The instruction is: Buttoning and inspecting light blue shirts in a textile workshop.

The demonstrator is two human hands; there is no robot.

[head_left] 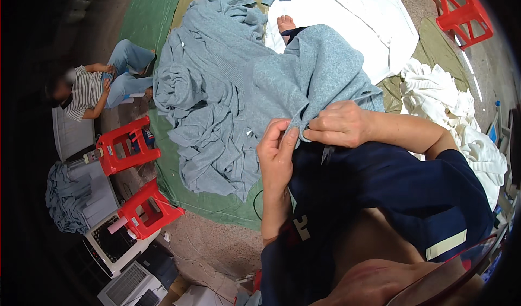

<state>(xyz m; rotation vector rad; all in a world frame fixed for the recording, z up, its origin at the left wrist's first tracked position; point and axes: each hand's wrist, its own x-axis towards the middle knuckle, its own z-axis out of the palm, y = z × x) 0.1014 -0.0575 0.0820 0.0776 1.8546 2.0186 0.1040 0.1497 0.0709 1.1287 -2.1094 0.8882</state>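
Observation:
A light blue-grey knit garment (pixel 323 62) lies spread over my lap, with one edge drawn up between my hands. My left hand (pixel 278 148) pinches that edge between thumb and fingers. Close beside it, my right hand (pixel 341 124) is closed on the same edge, fingers bent. A small pointed metal tool (pixel 326 154), perhaps thread snips, sticks out below my right hand; its handle is hidden. To the left, the garment meets a large heap of knitwear (pixel 206 94) in the same colour.
Green sheeting (pixel 217 208) and a white sheet (pixel 347 24) cover the floor. White knitwear (pixel 450 105) is piled at the right. Red stools stand at left (pixel 127 146), lower left (pixel 149 211) and far right (pixel 464 16). Another person (pixel 92 89) sits at the left.

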